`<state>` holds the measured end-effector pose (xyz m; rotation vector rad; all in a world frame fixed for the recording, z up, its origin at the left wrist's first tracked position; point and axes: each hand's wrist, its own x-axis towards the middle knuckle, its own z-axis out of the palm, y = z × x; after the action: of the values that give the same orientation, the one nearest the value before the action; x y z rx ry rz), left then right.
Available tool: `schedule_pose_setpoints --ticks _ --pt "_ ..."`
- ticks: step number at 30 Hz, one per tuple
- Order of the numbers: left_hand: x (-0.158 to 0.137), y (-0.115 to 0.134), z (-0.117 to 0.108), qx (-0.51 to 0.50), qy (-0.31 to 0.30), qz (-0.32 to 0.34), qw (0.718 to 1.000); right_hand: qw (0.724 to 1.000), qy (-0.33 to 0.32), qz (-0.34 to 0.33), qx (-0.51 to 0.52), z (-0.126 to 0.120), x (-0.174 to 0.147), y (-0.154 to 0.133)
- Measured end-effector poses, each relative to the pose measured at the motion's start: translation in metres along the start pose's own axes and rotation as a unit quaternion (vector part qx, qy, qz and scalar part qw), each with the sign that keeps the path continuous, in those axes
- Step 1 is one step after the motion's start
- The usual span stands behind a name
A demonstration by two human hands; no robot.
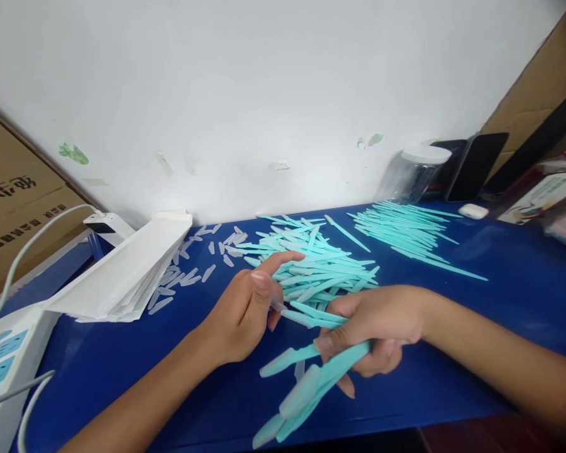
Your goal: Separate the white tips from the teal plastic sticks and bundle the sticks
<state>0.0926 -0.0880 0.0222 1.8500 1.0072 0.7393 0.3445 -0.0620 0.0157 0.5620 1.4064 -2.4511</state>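
Head view shows a blue desk (457, 371) with a heap of turquoise sticks (330, 272) across its middle; the right hand (377, 324) grips a fanned bunch (334, 372), while the left hand (245, 308), index finger extended, pinches a translucent cap (278, 304).

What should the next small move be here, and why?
Probably a careful pinch by the left hand on the clear piece: it sits at that hand, by the turquoise sticks gripped in the right hand, while the left forefinger points out over the stick pile.
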Motion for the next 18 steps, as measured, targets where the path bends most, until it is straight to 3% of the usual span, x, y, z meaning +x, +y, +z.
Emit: schedule_pose_setpoints --ticks 11,18 --pt "0.003 -0.005 0.007 -0.018 0.079 0.018 0.997 0.999 -0.009 0.030 0.010 0.003 0.009 0.004" --pt "0.000 0.000 0.013 -0.020 0.087 0.019 0.996 0.999 -0.011 0.029 0.025 0.002 0.012 0.003"
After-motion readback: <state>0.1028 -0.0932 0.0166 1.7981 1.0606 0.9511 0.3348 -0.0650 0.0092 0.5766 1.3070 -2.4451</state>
